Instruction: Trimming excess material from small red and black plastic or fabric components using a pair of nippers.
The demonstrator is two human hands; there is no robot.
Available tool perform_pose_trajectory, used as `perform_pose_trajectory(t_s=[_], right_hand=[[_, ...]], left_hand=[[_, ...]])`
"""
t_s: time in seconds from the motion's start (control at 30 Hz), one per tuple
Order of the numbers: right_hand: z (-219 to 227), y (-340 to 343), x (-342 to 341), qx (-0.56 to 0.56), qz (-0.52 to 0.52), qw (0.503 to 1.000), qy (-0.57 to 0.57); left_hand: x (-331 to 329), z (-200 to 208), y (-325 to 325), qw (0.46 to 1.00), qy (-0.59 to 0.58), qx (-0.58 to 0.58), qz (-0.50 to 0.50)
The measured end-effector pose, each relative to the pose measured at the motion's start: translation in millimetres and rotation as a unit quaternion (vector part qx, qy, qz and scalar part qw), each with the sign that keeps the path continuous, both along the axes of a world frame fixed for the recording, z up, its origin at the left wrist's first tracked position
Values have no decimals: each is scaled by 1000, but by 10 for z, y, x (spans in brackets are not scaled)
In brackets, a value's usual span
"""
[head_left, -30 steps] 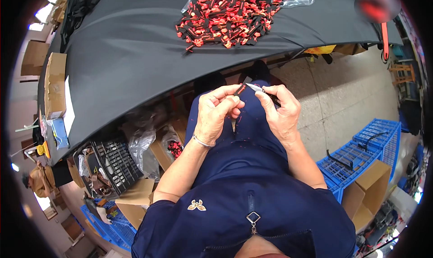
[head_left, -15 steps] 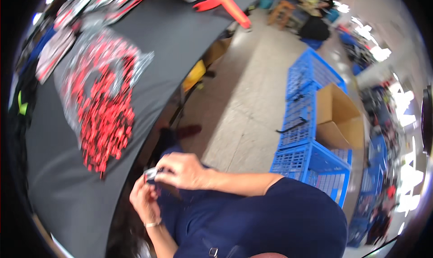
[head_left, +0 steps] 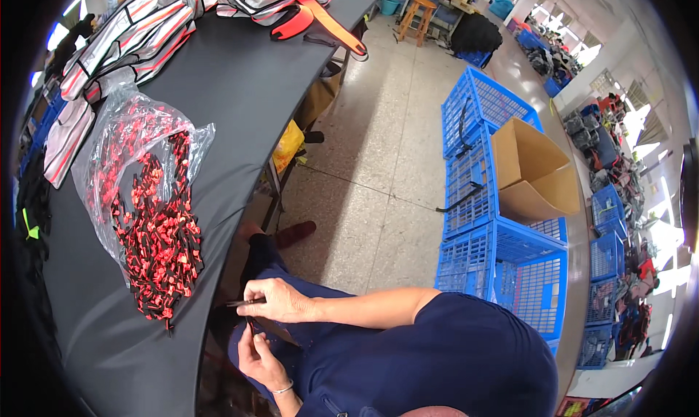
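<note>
In front of my lap, my right hand [head_left: 282, 301] is closed around a slim dark tool [head_left: 246, 303] that looks like thread snips, its thin end pointing left. Just below it, my left hand [head_left: 263, 362] pinches a small dark strip [head_left: 249, 321], too small to name surely. The two hands are close together beside the table edge. On the black-covered table [head_left: 240, 100] to their left lies a heap of small red-and-black pieces [head_left: 164, 260], like zipper pulls. They spill out of a clear plastic bag [head_left: 93, 162].
Grey bags with orange trim [head_left: 135, 42] are stacked along the table's far side, near an orange strap [head_left: 331, 25]. Blue plastic crates [head_left: 466, 253] stand on the floor at right, an open cardboard box [head_left: 535, 173] on them. A wooden stool [head_left: 416, 20] is farther back.
My hands have shifted slightly downward in the view, the left one now below the right. The heap and bag appear farther left and lower, as the view has turned. The blur has cleared.
</note>
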State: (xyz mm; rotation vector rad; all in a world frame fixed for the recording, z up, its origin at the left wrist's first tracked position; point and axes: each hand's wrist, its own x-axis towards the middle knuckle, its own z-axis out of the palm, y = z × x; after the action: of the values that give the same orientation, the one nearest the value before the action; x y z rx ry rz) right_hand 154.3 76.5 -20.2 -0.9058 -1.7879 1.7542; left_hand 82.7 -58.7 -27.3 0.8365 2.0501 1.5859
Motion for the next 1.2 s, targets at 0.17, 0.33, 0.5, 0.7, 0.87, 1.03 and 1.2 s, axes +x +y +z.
perform_pose_trajectory(t_s=[0.17, 0.33, 0.5, 0.7, 0.87, 1.03, 1.2], right_hand=[[-36, -134, 41, 36, 23, 999, -27], [45, -256, 13, 13, 80, 996, -28], [59, -231, -65, 16, 44, 999, 15], [215, -26, -25, 18, 84, 994, 66], [182, 120, -79, -4, 86, 993, 81], [150, 209, -76, -61, 80, 990, 96], [138, 164, -94, -79, 61, 992, 73]], left_hand=[[-51, -346, -639, 953, 299, -20, -37], [-60, -219, -532, 967, 248, -44, 36], [-131, -109, -123, 946, 320, 39, -24], [-90, -17, -28, 998, -60, 23, -6], [-223, 73, 111, 950, -306, 20, -56], [-240, 150, 210, 863, -490, 106, -60], [-254, 133, 144, 866, -491, 92, -33]])
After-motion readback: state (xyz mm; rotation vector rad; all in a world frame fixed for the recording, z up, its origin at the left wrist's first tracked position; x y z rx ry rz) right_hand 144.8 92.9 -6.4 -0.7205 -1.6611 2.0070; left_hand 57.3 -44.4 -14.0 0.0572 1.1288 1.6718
